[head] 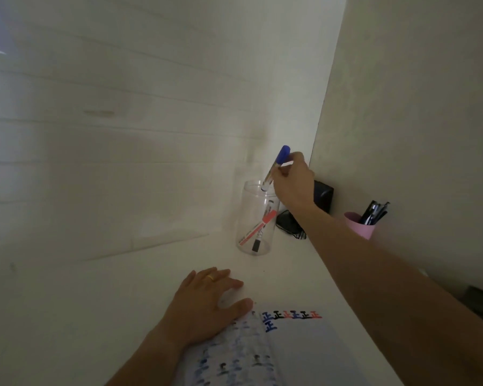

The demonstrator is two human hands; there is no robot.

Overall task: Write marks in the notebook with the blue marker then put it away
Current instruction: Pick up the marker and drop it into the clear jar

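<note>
My right hand (292, 181) grips the blue marker (276, 167), capped, tilted with its blue cap up and its lower end just inside the rim of a clear plastic jar (248, 218). A red marker and a black marker lie inside the jar. The open notebook (296, 355) lies at the near edge of the white desk, with a row of blue, black and red marks along the top of its right page. My left hand (207, 305) rests flat on the desk and the notebook's left page, fingers spread, a gold ring on one finger.
A pink cup (359, 225) holding several dark pens stands against the right wall. A black box (322, 197) and a dark cabled object (289, 222) sit behind the jar in the corner. White walls close in the desk (95, 302) at the back and right.
</note>
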